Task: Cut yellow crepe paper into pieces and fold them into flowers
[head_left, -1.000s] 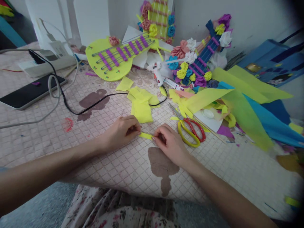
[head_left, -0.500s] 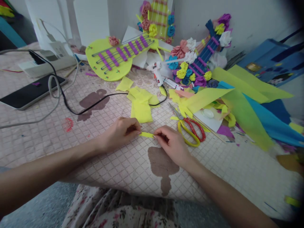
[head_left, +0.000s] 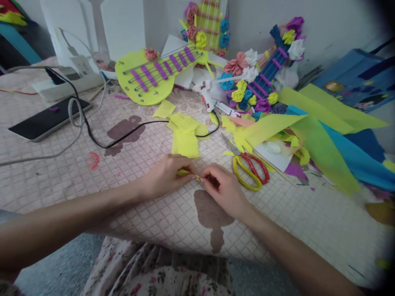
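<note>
My left hand (head_left: 171,174) is closed on a narrow yellow paper strip (head_left: 182,172), most of it hidden in the fingers. Thumb and forefinger of my right hand (head_left: 222,187) pinch the strip's other end, almost touching the left fingertips. Just beyond the hands lies a loose pile of yellow paper pieces (head_left: 186,142). Scissors (head_left: 247,166) with one yellow and one red handle loop rest right of my right hand, blades pointing away. Farther back, a white glue gun (head_left: 207,95) stands with its black cord running left.
A yellow paper guitar (head_left: 148,80) and a blue guitar with paper flowers (head_left: 268,76) lean at the back. On the left are a phone (head_left: 46,119), a power strip (head_left: 68,84) and looping cables. Yellow and blue paper sheets (head_left: 324,144) spread over the right side of the quilted cloth (head_left: 138,222).
My left hand has moved right, up to the right fingertips. The stretch of yellow strip that showed between the hands is now mostly covered. The camera view has shifted slightly.
</note>
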`<state>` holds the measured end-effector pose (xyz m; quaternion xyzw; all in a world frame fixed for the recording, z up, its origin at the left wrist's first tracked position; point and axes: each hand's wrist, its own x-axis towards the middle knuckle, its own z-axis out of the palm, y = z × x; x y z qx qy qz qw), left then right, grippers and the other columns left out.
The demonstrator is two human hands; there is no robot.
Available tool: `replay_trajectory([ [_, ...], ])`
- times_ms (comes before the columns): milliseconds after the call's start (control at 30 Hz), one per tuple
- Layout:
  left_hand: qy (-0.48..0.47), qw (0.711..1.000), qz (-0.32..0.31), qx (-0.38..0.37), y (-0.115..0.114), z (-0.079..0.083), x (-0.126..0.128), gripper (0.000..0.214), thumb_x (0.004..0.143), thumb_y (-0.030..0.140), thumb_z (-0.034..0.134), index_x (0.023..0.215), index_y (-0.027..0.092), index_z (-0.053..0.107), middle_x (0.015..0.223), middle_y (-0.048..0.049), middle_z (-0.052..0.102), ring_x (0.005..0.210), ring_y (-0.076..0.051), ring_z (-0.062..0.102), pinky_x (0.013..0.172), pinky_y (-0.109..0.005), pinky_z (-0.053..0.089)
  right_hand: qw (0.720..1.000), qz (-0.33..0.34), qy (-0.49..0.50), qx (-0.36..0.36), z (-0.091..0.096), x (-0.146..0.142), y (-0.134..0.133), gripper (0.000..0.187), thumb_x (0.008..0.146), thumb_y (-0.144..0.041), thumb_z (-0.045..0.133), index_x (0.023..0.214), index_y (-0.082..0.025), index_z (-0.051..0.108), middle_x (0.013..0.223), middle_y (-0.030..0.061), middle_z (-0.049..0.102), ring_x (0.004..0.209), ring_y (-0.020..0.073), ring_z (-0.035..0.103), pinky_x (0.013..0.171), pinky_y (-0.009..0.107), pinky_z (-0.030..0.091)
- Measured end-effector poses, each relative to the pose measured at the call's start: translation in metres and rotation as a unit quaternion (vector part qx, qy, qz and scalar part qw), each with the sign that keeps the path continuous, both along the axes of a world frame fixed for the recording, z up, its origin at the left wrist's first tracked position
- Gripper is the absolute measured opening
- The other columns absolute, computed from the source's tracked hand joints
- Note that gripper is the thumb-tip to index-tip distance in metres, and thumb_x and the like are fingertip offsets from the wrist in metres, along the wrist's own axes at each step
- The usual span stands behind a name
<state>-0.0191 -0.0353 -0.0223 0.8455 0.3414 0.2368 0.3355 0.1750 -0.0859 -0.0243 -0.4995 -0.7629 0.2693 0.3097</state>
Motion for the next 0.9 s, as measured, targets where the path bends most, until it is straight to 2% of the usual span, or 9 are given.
replay_trajectory([
  [67, -0.017, 0.998, 0.011, -0.059, 0.000, 0.003, 0.000, 0.012, 0.084, 0.023, 0.056, 0.082, 0.015, 0.064, 0.076, -0.0002, 0.067, 0.069, -0.011, 0.060, 0.065, -0.022, 0.044, 0.998, -0.009, 0.050, -0.043, 0.001, 0.001, 0.000, 0.003, 0.086, -0.020, 0.054, 0.085, -0.020, 0.056, 0.073, -0.0012, 0.055, 0.064, 0.0115, 0.051, 0.059, 0.024, 0.040],
  [233, -0.057, 0.988, 0.022, -0.144, 0.002, 0.010, -0.002, 0.013, 0.082, 0.025, 0.058, 0.079, 0.013, 0.063, 0.073, -0.0002, 0.066, 0.067, -0.010, 0.058, 0.061, -0.020, 0.043, 0.968, -0.035, 0.177, -0.173, 0.003, 0.005, 0.002, 0.038, 0.095, -0.045, 0.034, 0.101, -0.018, 0.058, 0.061, -0.0020, 0.050, 0.051, 0.0106, 0.046, 0.046, 0.024, 0.036],
  [300, -0.060, 0.987, 0.021, -0.148, 0.001, 0.012, -0.001, 0.013, 0.081, 0.024, 0.058, 0.077, 0.013, 0.064, 0.072, 0.0001, 0.066, 0.065, -0.009, 0.057, 0.060, -0.020, 0.043, 0.970, -0.021, 0.167, -0.175, 0.004, 0.004, 0.002, 0.036, 0.093, -0.047, 0.040, 0.097, -0.017, 0.060, 0.063, -0.0014, 0.052, 0.053, 0.0104, 0.046, 0.047, 0.023, 0.036],
  [400, -0.057, 0.988, 0.021, -0.144, -0.002, 0.014, 0.001, 0.013, 0.081, 0.024, 0.058, 0.078, 0.013, 0.065, 0.072, 0.0000, 0.067, 0.064, -0.009, 0.057, 0.059, -0.019, 0.042, 0.981, -0.005, 0.122, -0.149, 0.004, 0.001, 0.003, 0.023, 0.085, -0.041, 0.058, 0.085, -0.018, 0.060, 0.067, -0.0017, 0.054, 0.057, 0.0099, 0.047, 0.050, 0.023, 0.036],
  [500, -0.053, 0.989, 0.027, -0.137, -0.003, 0.012, 0.001, 0.012, 0.081, 0.023, 0.059, 0.078, 0.013, 0.065, 0.073, -0.0002, 0.067, 0.064, -0.009, 0.057, 0.058, -0.019, 0.041, 0.985, -0.015, 0.103, -0.136, 0.001, 0.000, 0.003, 0.018, 0.085, -0.034, 0.058, 0.076, -0.019, 0.059, 0.063, -0.0028, 0.055, 0.054, 0.0091, 0.047, 0.050, 0.022, 0.037],
  [633, -0.044, 0.988, 0.048, -0.137, 0.000, 0.008, -0.001, 0.012, 0.081, 0.024, 0.058, 0.079, 0.014, 0.065, 0.073, -0.0008, 0.068, 0.064, -0.009, 0.057, 0.059, -0.020, 0.042, 0.966, -0.007, 0.156, -0.208, -0.001, 0.004, 0.005, 0.021, 0.089, -0.036, 0.050, 0.086, -0.019, 0.062, 0.070, 0.0001, 0.064, 0.048, 0.0086, 0.054, 0.045, 0.021, 0.041],
  [767, -0.053, 0.987, 0.058, -0.138, 0.001, 0.010, -0.003, 0.013, 0.080, 0.024, 0.059, 0.077, 0.013, 0.065, 0.071, -0.0010, 0.066, 0.063, -0.009, 0.056, 0.059, -0.020, 0.042, 0.939, -0.015, 0.226, -0.261, 0.000, 0.010, 0.007, 0.035, 0.091, -0.046, 0.042, 0.101, -0.016, 0.058, 0.076, 0.0048, 0.067, 0.051, 0.0113, 0.060, 0.040, 0.021, 0.043],
  [833, -0.057, 0.988, 0.058, -0.135, 0.001, 0.012, -0.003, 0.013, 0.080, 0.024, 0.059, 0.076, 0.012, 0.065, 0.071, -0.0010, 0.066, 0.063, -0.009, 0.056, 0.058, -0.019, 0.042, 0.941, -0.010, 0.216, -0.259, 0.000, 0.011, 0.007, 0.035, 0.089, -0.047, 0.048, 0.102, -0.017, 0.057, 0.077, 0.0042, 0.066, 0.051, 0.0106, 0.058, 0.040, 0.021, 0.041],
  [900, -0.057, 0.988, 0.060, -0.130, 0.001, 0.013, -0.003, 0.013, 0.080, 0.024, 0.059, 0.076, 0.012, 0.065, 0.070, -0.0009, 0.066, 0.063, -0.009, 0.056, 0.058, -0.019, 0.041, 0.952, -0.002, 0.183, -0.246, 0.001, 0.011, 0.007, 0.025, 0.085, -0.042, 0.056, 0.093, -0.018, 0.058, 0.074, 0.0009, 0.063, 0.049, 0.0083, 0.054, 0.042, 0.020, 0.039],
])
